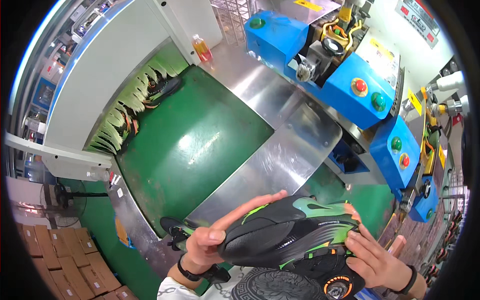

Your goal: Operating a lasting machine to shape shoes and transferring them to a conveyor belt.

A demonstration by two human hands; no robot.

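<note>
Both hands hold one black-and-green shoe point(292, 232) up near the chest, above the lower end of the green conveyor belt point(195, 135). The left hand point(210, 240) closes its grip on the toe end, fingers stretched along the upper; the right hand point(372, 255) wraps the heel end. The shoe looks light, its upper soft and pliable, the sole stiffer, so toe and heel seem the surest holds. Another shoe point(162, 90) lies at the tunnel's fringed mouth.

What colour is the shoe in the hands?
Black shoe with bright green streaks, seen in the head view.
</note>
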